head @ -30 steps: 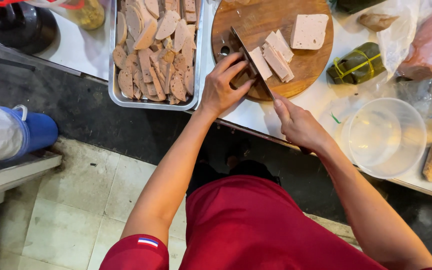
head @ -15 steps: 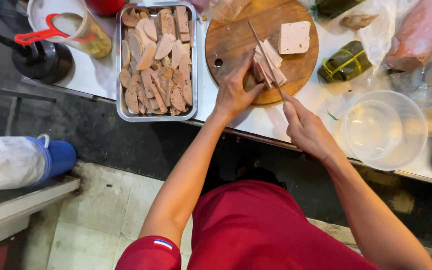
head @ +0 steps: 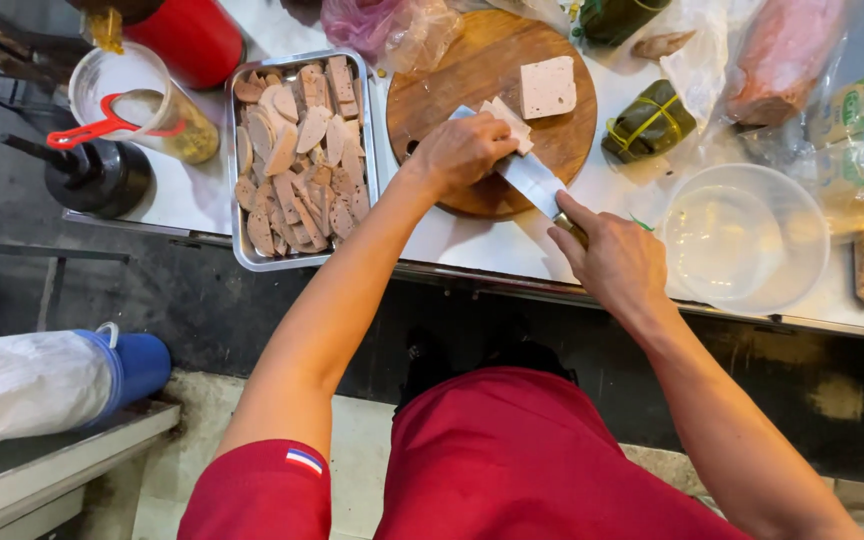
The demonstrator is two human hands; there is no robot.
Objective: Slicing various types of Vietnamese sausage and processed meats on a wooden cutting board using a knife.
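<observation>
The person in the red shirt stands at the white counter [head: 182, 195], both hands over a round wooden cutting board [head: 462, 75]. The right hand [head: 617, 262] is wrapped tight around the handle of a broad-bladed knife [head: 530, 180], forefinger laid along the top, the blade slanting up and left across the board's near edge. The left hand [head: 464, 150] is curled down over a pale block of sausage loaf [head: 508, 118], fingers bent and pressing it to the board right where the blade's tip meets it. Only a corner of that block shows past the knuckles. A second, squarer pale slab [head: 548, 86] lies apart, further back on the board.

Just left of the board sits a metal tray [head: 235, 165] heaped with pale-brown slices [head: 297, 160]. Right of the board are a green leaf-wrapped bundle [head: 649, 122] tied with bands and an empty clear plastic bowl [head: 747, 235] near the right hand. A pink roll in plastic wrap [head: 787, 55] lies at the far right corner, and a red container [head: 190, 35] stands behind the tray.
</observation>
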